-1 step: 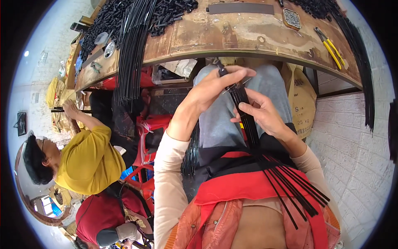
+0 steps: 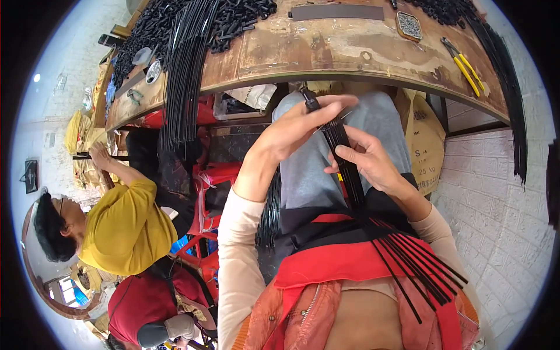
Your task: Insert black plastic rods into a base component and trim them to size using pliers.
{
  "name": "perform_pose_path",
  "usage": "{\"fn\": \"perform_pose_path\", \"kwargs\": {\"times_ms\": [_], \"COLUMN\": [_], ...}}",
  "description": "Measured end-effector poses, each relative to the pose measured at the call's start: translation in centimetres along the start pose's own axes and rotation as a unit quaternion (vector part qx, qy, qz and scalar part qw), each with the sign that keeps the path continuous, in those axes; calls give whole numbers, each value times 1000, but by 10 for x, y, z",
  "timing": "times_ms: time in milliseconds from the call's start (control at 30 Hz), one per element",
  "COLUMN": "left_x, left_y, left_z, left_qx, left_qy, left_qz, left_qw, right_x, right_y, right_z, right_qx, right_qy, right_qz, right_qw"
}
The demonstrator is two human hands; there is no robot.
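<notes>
What looks like a folded umbrella frame (image 2: 352,182), a bundle of thin black ribs with a black head at its top, lies slanted over my lap. My left hand (image 2: 294,128) is curled about its upper end, just below the head; one fingertip is smeared by motion. A thin bright wire (image 2: 345,115) shows beside those fingers; its ends are hard to follow. Lower down, my right hand (image 2: 370,162) grips the ribs between thumb and fingers. The rib ends (image 2: 417,265) fan out over my red apron (image 2: 332,265).
Ahead, a worn wooden table (image 2: 326,52) holds yellow-handled pliers (image 2: 464,67), a dish of small metal parts (image 2: 409,26) and heaped black pieces (image 2: 151,41). Long black rods (image 2: 185,76) hang over its edge. A co-worker in yellow (image 2: 125,227) sits to the left; a white brick wall (image 2: 496,216) stands right.
My left hand has shifted slightly, and more of the frame's black head shows above it. My right hand keeps its hold on the ribs.
</notes>
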State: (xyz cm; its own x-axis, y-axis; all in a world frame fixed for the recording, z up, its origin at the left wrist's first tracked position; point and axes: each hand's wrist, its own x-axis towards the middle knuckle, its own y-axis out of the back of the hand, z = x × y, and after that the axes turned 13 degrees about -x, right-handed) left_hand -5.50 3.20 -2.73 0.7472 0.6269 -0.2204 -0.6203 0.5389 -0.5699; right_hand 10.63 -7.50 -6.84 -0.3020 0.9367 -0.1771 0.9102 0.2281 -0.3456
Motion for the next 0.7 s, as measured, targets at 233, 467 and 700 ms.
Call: {"fn": "perform_pose_path", "kwargs": {"times_ms": [233,467,700], "left_x": [-4,-5,-6], "left_y": [21,-2,5], "left_z": [-27,-20,-27], "left_qx": [-51,-82,-114], "left_qy": [-144,-192,-218], "left_qz": [132,196,186], "left_qw": [979,958,951], "right_x": [0,2,4], "right_y": [0,-1,-6], "right_z": [-6,-3,-2], "right_qx": [11,9,-3], "right_qy": [-2,0,-2], "right_qz": [30,35,36], "right_qw": [999,999,999]}}
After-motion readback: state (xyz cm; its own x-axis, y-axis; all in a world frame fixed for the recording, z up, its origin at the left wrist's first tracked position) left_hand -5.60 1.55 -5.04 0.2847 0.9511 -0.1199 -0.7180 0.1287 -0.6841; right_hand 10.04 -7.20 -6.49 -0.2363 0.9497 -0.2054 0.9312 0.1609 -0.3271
